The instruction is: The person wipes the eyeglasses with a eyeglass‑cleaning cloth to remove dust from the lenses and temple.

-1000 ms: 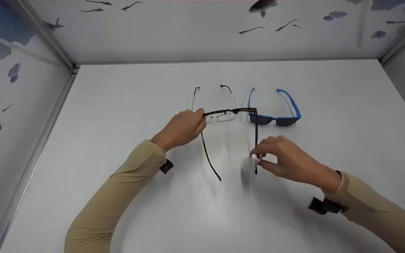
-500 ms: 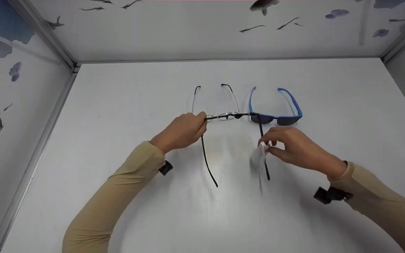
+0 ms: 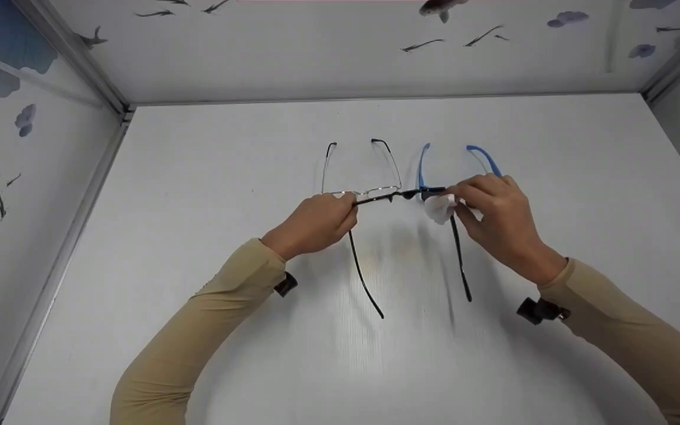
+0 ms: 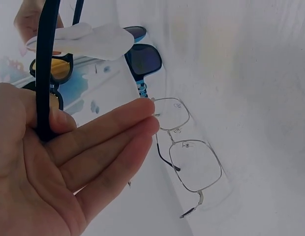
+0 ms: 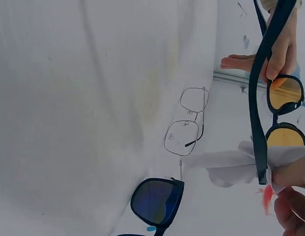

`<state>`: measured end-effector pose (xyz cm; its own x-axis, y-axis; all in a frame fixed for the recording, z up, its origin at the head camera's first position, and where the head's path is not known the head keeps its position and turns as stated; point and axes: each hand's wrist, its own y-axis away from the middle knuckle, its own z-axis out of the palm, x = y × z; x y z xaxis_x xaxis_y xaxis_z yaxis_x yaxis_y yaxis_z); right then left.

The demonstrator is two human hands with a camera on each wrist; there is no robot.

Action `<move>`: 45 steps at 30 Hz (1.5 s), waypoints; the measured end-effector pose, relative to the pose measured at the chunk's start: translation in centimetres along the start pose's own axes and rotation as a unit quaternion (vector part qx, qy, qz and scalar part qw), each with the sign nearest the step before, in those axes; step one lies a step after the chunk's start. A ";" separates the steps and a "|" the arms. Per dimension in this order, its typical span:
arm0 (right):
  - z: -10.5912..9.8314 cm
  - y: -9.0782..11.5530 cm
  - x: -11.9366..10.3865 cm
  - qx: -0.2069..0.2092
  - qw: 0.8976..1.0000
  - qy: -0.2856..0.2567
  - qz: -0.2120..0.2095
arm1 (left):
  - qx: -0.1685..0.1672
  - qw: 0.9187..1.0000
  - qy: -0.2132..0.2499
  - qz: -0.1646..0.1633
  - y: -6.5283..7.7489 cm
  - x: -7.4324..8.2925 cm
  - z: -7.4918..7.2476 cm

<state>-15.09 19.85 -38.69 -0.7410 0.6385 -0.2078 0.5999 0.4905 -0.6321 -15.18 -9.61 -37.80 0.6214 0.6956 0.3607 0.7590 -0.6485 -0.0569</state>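
Observation:
My left hand (image 3: 316, 224) pinches a pair of black-framed glasses (image 3: 375, 199) at its left hinge corner. The glasses are held up over the table, both temples unfolded and pointing toward me. In the right wrist view their lenses (image 5: 284, 93) look amber. Between thumb and fingers, my right hand (image 3: 493, 215) pinches a thin white cloth (image 3: 439, 209) at the right end of the frame, beside the temple hinge. Part of the cloth hangs down below the frame front. The right-hand lens is largely hidden by cloth and fingers.
Behind the held frame, thin metal-rimmed glasses (image 3: 324, 168) lie on the white table (image 3: 228, 153) with temples pointing away. Right of them are blue sunglasses (image 3: 422, 162), partly covered by my right hand. Printed panels (image 3: 328, 53) wall in the back and sides.
My right hand has moved up from along the right temple to the frame's right end, taking the cloth with it. The black glasses have tilted and shifted slightly right.

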 end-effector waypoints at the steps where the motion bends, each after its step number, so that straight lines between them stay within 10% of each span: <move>1: -0.1 0.1 -0.1 0.001 1.000 -0.001 -0.001 | 0.005 1.000 0.000 -0.002 0.0 0.1 0.1; 24: -0.8 -1.8 -4.5 -0.074 0.992 -0.097 0.028 | 0.055 0.997 0.021 -0.043 -1.1 0.8 0.7; 36: -0.7 -5.5 -6.3 -0.168 0.965 -0.163 0.118 | 0.057 0.997 0.012 -0.058 -2.1 2.0 1.5; 45: 0.4 -6.2 -6.4 -0.159 0.963 -0.137 0.167 | 0.090 0.992 0.028 -0.087 -2.4 2.6 1.8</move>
<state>-14.20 12.47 -33.73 -0.5165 0.6327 -0.5770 0.8483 0.4700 -0.2440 -15.02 -5.69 -38.42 0.4703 0.7701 0.4310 0.8791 -0.4518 -0.1521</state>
